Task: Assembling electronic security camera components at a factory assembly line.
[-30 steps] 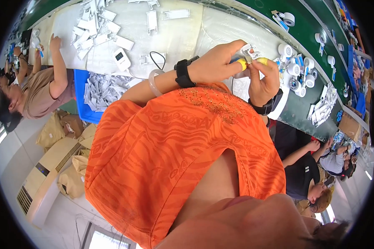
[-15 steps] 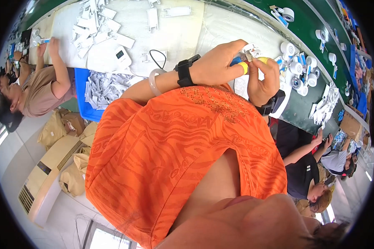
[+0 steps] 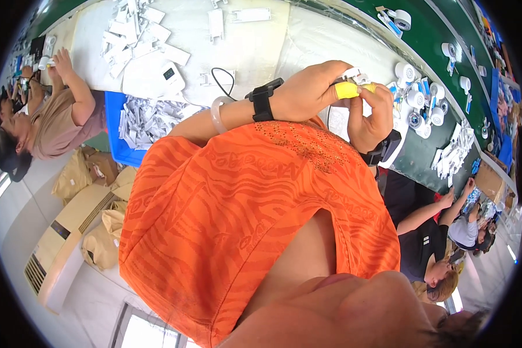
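In front of my chest my two hands meet at a small white plastic part [image 3: 351, 73]. My left hand [image 3: 307, 91] is closed on it, its yellow-wrapped thumb [image 3: 346, 90] pressed along the near side. From the right, my right hand [image 3: 374, 116] pinches at the same spot, a yellow wrap on a fingertip too. Most of the part is hidden behind the fingers, so its exact kind does not show. Beyond my right hand lies a cluster of white round-headed parts with blue pieces [image 3: 420, 104].
White plastic pieces lie heaped [image 3: 134, 36] on the pale table, beside a white box with a small display [image 3: 156, 78]. A blue bin [image 3: 115, 130] of white pieces stands at left. A green conveyor [image 3: 432, 40] runs along the far right. Co-workers sit on both sides.
My left thumb has come across toward my right fingertips, and the hands are closer together. A blue bit seen between the left fingers is now hidden.
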`<act>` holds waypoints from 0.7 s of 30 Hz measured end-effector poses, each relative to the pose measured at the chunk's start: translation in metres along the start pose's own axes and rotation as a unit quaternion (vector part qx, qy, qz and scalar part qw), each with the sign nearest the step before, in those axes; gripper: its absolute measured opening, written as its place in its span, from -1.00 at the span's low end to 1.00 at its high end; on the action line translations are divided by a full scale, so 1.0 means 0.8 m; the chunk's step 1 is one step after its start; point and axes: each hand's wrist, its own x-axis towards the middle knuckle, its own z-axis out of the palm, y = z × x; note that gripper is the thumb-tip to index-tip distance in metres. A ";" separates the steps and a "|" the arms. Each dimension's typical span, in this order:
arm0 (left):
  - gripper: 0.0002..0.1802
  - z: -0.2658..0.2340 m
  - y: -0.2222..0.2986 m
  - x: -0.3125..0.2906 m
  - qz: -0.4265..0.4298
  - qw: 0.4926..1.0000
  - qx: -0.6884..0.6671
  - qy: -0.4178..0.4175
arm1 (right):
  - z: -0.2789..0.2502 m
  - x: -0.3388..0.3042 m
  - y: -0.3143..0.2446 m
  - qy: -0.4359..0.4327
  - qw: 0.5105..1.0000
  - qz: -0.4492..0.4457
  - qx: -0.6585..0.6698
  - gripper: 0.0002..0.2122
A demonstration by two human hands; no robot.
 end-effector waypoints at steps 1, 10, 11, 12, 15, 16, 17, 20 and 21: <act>-0.63 0.000 -0.002 0.000 0.027 0.999 0.037 0.008 | 0.000 0.000 0.001 -0.001 1.000 -0.005 -0.003 -0.77; -0.72 0.000 -0.004 0.001 0.012 0.999 0.023 0.037 | 0.006 -0.002 0.003 -0.004 1.000 -0.006 0.009 -0.77; -0.72 -0.001 -0.004 0.002 0.010 0.999 0.023 0.037 | 0.007 -0.001 0.003 -0.009 1.000 -0.016 0.008 -0.78; -0.72 -0.003 -0.004 0.003 0.024 0.998 0.036 0.039 | 0.008 -0.001 0.003 -0.009 1.000 -0.015 0.009 -0.78; -0.70 -0.011 -0.006 0.008 0.006 0.999 0.028 0.029 | 0.013 0.004 0.006 -0.015 1.000 -0.017 0.017 -0.79; -0.69 -0.014 -0.008 0.010 -0.026 0.999 0.006 0.017 | 0.016 0.007 0.007 -0.025 0.999 -0.003 0.021 -0.81; -0.69 -0.018 -0.011 0.015 -0.022 1.000 0.008 0.020 | 0.019 0.011 0.010 -0.035 0.999 0.008 0.025 -0.82; -0.65 -0.038 -0.044 0.038 -0.126 0.984 -0.127 -0.009 | 0.028 0.012 0.018 -0.047 0.998 0.046 0.005 -0.78; -0.65 -0.050 -0.049 0.049 -0.119 0.985 -0.125 -0.005 | 0.031 0.011 0.019 -0.045 0.995 0.094 0.009 -0.76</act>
